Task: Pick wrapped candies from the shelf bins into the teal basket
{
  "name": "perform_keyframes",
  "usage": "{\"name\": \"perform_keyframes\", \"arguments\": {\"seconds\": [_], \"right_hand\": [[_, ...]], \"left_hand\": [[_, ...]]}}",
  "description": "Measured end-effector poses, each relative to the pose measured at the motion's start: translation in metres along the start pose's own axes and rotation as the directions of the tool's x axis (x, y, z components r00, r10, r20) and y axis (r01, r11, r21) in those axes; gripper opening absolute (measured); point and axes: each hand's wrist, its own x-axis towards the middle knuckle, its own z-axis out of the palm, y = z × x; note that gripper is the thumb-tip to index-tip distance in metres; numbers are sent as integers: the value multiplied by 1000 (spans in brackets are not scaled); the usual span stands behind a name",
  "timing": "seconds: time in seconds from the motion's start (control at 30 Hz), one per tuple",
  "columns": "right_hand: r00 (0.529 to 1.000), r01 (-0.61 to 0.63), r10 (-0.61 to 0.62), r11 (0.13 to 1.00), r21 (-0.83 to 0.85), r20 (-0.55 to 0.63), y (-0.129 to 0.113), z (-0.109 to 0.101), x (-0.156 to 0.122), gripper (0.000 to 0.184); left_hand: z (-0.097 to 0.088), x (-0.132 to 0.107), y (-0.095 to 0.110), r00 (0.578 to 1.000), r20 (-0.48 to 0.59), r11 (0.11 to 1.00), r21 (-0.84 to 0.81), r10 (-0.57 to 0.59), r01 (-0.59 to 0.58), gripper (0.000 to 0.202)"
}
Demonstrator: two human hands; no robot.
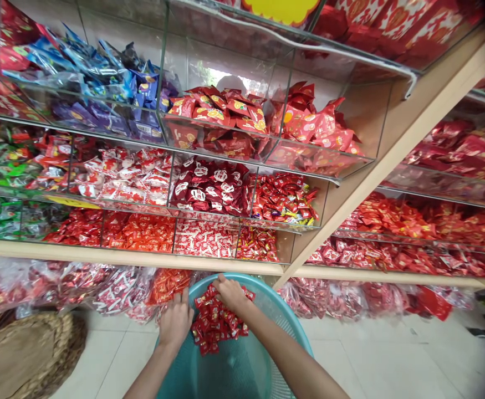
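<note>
Big wooden shelves (364,177) hold rows of see-through boxes (317,158). Below, plastic bags (117,288) sit on the floor (358,354), which has pale square tiles. A round straw thing (26,349) is on the left.

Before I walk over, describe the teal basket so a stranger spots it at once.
Find the wooden shelving packed with wrapped sweets, then look just in front of its foot. The basket there is round and open, the right hand over red packets inside. Its teal colour sets it apart from the brown woven item and the clear bags nearby.
</note>
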Motion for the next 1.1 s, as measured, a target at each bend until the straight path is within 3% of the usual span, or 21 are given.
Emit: {"name": "perform_keyframes", "arguments": {"seconds": [0.3,0.53,0.77,1.1], "right_hand": [[998,-32,36,997,64,-56,8,-8,-3,21],[981,-77,116,967,241,-152,50,-6,-23,30],[958,-199,253,927,317,-138,86,2,-42,28],[981,-195,192,967,164,38,75,-3,-38,25]], "left_hand": [[3,2,-1,1000,-5,1000,-4,1,-1,53],[-1,1,0,1000,19,1000,-14,-8,8,52],[-1,0,0,1000,11,1000,-25,-5,5,50],[-2,1,0,1000,22,1000,-15,-4,4,51]]}}
